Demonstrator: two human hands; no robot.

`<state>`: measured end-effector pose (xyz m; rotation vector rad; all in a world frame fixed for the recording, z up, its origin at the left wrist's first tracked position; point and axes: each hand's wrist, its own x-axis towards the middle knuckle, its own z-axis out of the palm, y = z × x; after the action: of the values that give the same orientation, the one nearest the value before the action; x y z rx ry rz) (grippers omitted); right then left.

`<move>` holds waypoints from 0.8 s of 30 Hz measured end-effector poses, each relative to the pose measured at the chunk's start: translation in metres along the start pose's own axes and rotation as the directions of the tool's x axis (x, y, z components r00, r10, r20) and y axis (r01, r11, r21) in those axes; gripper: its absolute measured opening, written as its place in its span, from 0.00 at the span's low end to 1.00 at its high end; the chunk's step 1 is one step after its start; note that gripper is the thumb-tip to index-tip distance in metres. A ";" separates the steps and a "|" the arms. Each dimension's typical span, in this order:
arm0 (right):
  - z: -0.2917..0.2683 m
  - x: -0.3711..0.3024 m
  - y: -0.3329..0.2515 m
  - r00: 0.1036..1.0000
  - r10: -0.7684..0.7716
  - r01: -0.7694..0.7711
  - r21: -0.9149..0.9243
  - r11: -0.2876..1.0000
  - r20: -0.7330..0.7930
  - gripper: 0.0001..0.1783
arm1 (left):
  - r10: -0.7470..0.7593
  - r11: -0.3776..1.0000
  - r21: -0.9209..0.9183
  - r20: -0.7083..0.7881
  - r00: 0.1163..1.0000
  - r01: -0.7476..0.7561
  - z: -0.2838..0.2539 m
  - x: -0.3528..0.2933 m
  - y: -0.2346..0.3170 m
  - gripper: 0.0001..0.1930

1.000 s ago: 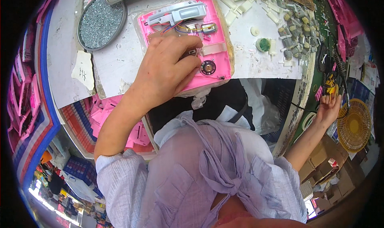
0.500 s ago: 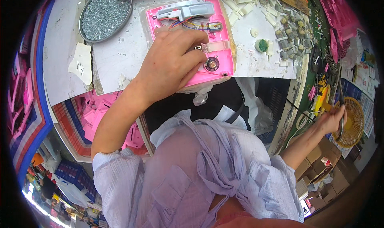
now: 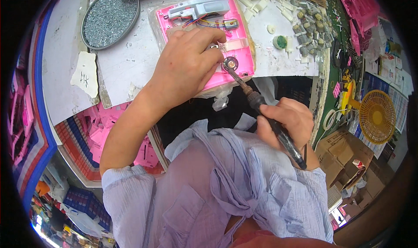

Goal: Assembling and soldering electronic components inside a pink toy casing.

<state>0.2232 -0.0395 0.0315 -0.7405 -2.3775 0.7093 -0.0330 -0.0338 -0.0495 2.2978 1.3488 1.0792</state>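
A pink plastic casing (image 3: 247, 58) lies open side up on the white work surface. Inside it are a grey plastic mechanism (image 3: 202, 9), thin coloured wires, a small metal-bodied part (image 3: 230, 24) and a round black speaker (image 3: 230, 64). My left hand (image 3: 180, 67) rests over the casing's left part, thumb and fingers pinched beside the speaker; what they pinch is hidden. In my right hand (image 3: 291, 119) is a soldering iron (image 3: 256, 101) with a dark handle, its tip at the speaker.
At the far left stands an oval tray (image 3: 96, 47) of small screws, with a torn paper (image 3: 85, 74) nearer me. Small motors (image 3: 311, 32) and white plastic parts are heaped at right, beside a green round piece (image 3: 280, 41). A yellow fan (image 3: 377, 117) stands further right.
My right hand has come in from the far right and now has the soldering iron at the speaker. My left hand stays pinched over the casing.
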 end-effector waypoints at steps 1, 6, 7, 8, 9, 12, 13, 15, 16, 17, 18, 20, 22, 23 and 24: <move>0.002 0.000 -0.002 1.000 0.004 -0.003 -0.024 1.000 0.005 0.19 | -0.002 1.000 0.006 -0.007 1.000 0.002 0.000 0.000 0.000 0.04; 0.008 0.000 -0.006 0.999 0.037 -0.037 -0.065 0.997 0.002 0.19 | 0.007 1.000 0.009 -0.025 1.000 -0.007 0.001 -0.001 0.000 0.04; 0.009 0.000 -0.006 0.999 0.038 -0.038 -0.066 0.997 -0.004 0.19 | 0.007 1.000 0.012 -0.021 1.000 -0.007 0.000 -0.001 0.000 0.04; 0.010 0.000 -0.006 0.999 0.038 -0.039 -0.066 0.997 -0.009 0.19 | 0.009 1.000 0.011 -0.022 1.000 -0.009 0.000 -0.001 0.000 0.04; 0.009 0.001 -0.007 0.999 0.041 -0.041 -0.070 0.997 -0.008 0.19 | 0.011 1.000 0.010 -0.023 1.000 -0.011 0.001 0.000 0.000 0.04; 0.010 0.001 -0.008 0.999 0.049 -0.049 -0.078 0.996 -0.002 0.19 | 0.009 1.000 0.012 -0.023 1.000 -0.009 0.001 -0.001 -0.001 0.04; 0.010 0.000 -0.008 0.999 0.054 -0.054 -0.081 0.995 -0.002 0.19 | 0.008 1.000 0.013 -0.021 1.000 -0.008 0.001 -0.001 -0.001 0.04; 0.011 0.000 -0.007 0.998 0.055 -0.056 -0.083 0.995 -0.006 0.19 | 0.011 1.000 0.016 -0.022 1.000 -0.011 0.001 -0.001 -0.001 0.04; 0.012 0.000 -0.007 0.999 0.052 -0.052 -0.080 0.995 -0.010 0.19 | 0.012 1.000 0.019 -0.021 1.000 -0.011 0.001 -0.001 0.000 0.04; 0.013 0.000 -0.006 0.999 0.048 -0.049 -0.077 0.996 -0.014 0.19 | 0.012 1.000 0.018 -0.023 1.000 -0.012 0.001 -0.001 -0.001 0.04; 0.013 0.000 -0.005 0.999 0.032 -0.033 -0.073 0.997 -0.010 0.18 | 0.013 1.000 0.018 -0.025 1.000 -0.013 0.001 0.000 -0.001 0.04; 0.014 -0.001 -0.001 1.000 -0.002 0.001 -0.064 0.998 -0.004 0.17 | 0.014 1.000 0.019 -0.029 0.999 -0.013 0.001 -0.001 -0.001 0.04; 0.013 0.000 -0.001 1.000 0.000 0.001 -0.061 0.998 0.005 0.17 | 0.016 1.000 0.021 -0.033 0.999 -0.015 0.001 -0.001 -0.001 0.04; 0.012 0.000 -0.001 1.000 0.001 -0.001 -0.061 0.998 0.009 0.18 | 0.019 1.000 0.021 -0.031 0.999 -0.018 0.001 0.000 -0.001 0.04; 0.012 0.000 -0.002 1.000 0.010 -0.010 -0.063 0.998 0.001 0.18 | 0.021 1.000 0.021 -0.030 0.999 -0.021 0.001 0.000 -0.001 0.04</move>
<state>0.2148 -0.0443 0.0245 -0.7792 -2.4086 0.6419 -0.0329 -0.0333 -0.0507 2.3242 1.3560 1.1159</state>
